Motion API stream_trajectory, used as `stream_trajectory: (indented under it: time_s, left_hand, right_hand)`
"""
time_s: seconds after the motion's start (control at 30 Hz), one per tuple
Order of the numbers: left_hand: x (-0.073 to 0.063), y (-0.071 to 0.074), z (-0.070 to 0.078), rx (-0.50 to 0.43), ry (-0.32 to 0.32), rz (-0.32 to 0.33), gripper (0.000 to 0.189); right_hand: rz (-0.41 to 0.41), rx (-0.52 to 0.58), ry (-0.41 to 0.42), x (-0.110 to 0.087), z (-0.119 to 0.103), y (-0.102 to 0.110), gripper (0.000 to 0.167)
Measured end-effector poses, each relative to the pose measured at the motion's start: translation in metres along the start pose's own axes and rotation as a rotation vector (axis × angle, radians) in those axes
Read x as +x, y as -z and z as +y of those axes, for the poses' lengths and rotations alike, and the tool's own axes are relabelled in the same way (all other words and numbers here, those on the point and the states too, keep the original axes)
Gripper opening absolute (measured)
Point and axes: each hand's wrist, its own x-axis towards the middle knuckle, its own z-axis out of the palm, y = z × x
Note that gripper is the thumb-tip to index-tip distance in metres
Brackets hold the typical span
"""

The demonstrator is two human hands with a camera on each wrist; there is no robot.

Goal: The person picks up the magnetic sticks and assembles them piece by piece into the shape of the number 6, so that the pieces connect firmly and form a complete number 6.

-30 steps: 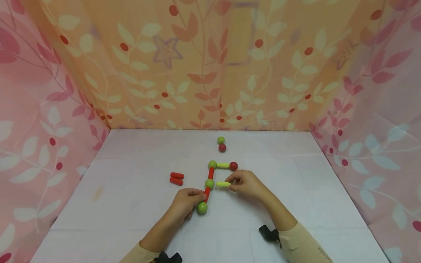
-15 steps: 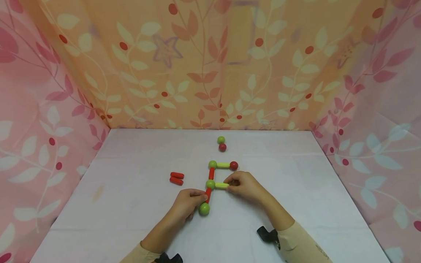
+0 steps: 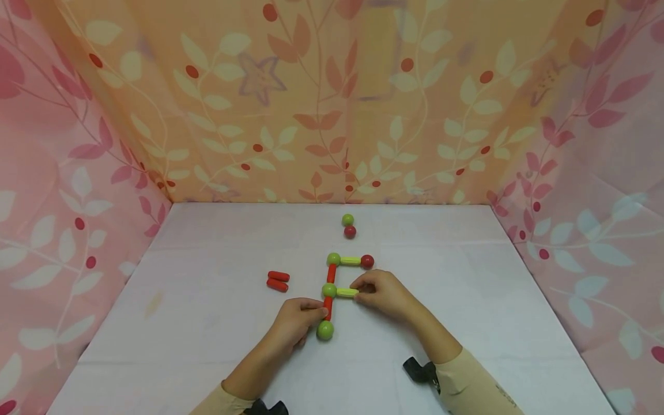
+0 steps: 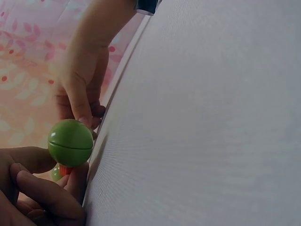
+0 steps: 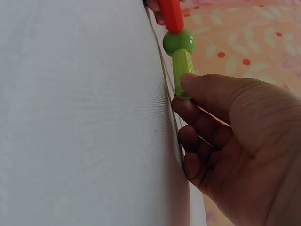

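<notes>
A chain of green balls and red sticks runs down the middle of the table in the head view. At its far end, a yellow-green stick (image 3: 350, 261) joins the top green ball (image 3: 334, 259) to a red ball (image 3: 367, 261). My left hand (image 3: 298, 317) pinches the lower red stick (image 3: 328, 308), just above the bottom green ball (image 3: 325, 330). Between thumb and fingers, my right hand (image 3: 385, 294) pinches the outer end of another yellow-green stick (image 5: 182, 70). The inner end of that stick meets the middle green ball (image 5: 179, 42).
Two loose red sticks (image 3: 278, 280) lie side by side left of the chain. Farther back, a green ball (image 3: 347, 219) and a red ball (image 3: 350, 231) sit together on the white table (image 3: 218, 242). Patterned cloth (image 3: 332, 104) hangs around the back and sides.
My right hand has brought the yellow-green stick left against the middle green ball, closing the gap. The bottom green ball has swung slightly right, with my left hand still pinching the red stick.
</notes>
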Motion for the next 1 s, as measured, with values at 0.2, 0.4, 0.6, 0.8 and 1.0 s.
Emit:
stream_trajectory:
  time_s: [0.2, 0.4, 0.6, 0.8, 1.0]
  left_hand:
    - [0.0, 0.0, 0.0, 0.006, -0.012, 0.003, 0.031]
    - [-0.001, 0.002, 0.001, 0.008, -0.026, 0.008, 0.032]
    - [0.0, 0.003, 0.001, 0.0, -0.004, 0.002, 0.034]
    - [0.001, 0.005, 0.0, -0.008, -0.011, -0.016, 0.037]
    - [0.003, 0.005, -0.002, -0.02, -0.023, -0.028, 0.037]
  right_hand:
    - [0.009, -0.006, -0.002, 0.0, 0.001, 0.0, 0.017]
    - [0.022, -0.031, 0.002, 0.001, -0.001, -0.001, 0.018]
    - [0.085, -0.089, -0.009, 0.0, -0.012, 0.0, 0.018]
    - [0.125, -0.036, -0.039, -0.004, -0.033, 0.0, 0.014]
    - [0.041, 0.119, -0.117, -0.008, -0.045, -0.013, 0.01]
